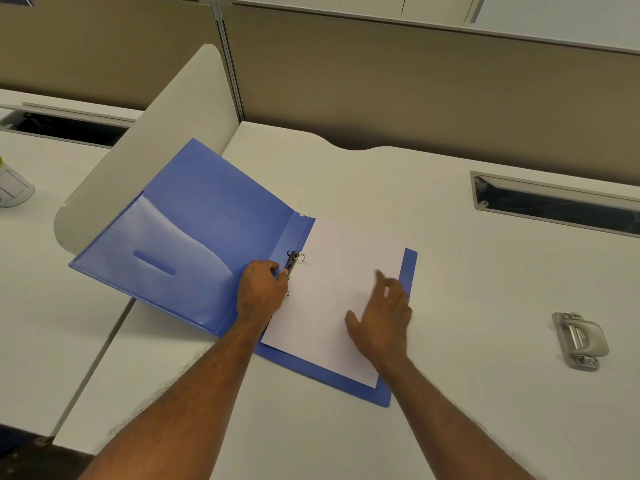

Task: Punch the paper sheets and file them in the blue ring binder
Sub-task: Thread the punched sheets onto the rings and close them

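Note:
The blue ring binder (207, 216) lies open on the white desk, its left cover propped up against a low divider. White paper sheets (332, 289) lie on its right half, threaded on the metal ring mechanism (294, 261). My left hand (259, 292) curls its fingers round the lower part of that ring mechanism. My right hand (384, 317) hovers over the right side of the sheets with fingers spread, slightly blurred. The grey hole punch (578, 341) sits apart on the desk to the right.
A white divider panel (138, 143) stands behind the binder's left cover. A cable slot (554, 202) is cut into the desk at the back right. A plastic container (14, 188) stands on the neighbouring desk at far left. Beige partition walls run along the back.

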`<action>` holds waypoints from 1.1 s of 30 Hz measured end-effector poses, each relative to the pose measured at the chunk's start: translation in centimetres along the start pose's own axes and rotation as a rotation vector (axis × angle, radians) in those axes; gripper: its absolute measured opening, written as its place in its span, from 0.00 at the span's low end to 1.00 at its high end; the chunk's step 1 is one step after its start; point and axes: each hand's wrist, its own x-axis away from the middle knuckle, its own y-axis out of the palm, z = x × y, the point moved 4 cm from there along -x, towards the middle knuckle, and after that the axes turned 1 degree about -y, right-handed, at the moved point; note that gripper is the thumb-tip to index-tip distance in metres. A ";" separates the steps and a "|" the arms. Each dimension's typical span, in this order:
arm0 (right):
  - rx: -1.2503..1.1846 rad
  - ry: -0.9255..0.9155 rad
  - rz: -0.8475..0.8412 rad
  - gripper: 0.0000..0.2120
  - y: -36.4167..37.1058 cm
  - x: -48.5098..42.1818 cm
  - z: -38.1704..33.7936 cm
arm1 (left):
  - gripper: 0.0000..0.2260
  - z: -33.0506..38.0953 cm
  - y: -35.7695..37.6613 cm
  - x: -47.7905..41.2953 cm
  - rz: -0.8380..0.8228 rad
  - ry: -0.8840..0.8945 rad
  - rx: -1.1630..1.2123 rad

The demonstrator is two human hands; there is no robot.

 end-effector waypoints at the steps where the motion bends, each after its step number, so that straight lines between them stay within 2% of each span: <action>1: -0.019 -0.097 -0.015 0.37 0.4 -0.1 -1.2 | 0.17 0.0 -0.2 0.1 0.004 -0.001 -0.002; 4: -0.077 -0.242 -0.139 0.29 2.3 -0.7 -4.3 | 0.20 -0.5 -1.1 1.0 0.055 -0.031 -0.029; 8: -0.188 -0.243 -0.243 0.24 4.6 -1.5 -5.3 | 0.27 -1.6 -0.9 3.3 0.064 -0.079 -0.050; 16: -0.150 -0.248 -0.276 0.28 6.4 -1.9 -4.4 | 0.29 -1.6 0.5 5.7 0.140 -0.092 0.044; 23: -0.128 -0.247 -0.284 0.28 6.5 -2.0 -4.2 | 0.25 -1.3 0.7 6.0 0.214 -0.041 0.106; 28: -0.096 -0.260 -0.315 0.28 6.3 -2.3 -4.4 | 0.18 -1.3 0.6 5.8 0.236 0.006 0.112; 33: -0.100 -0.256 -0.310 0.28 6.5 -2.3 -4.3 | 0.18 -1.3 0.2 5.5 0.217 0.011 0.085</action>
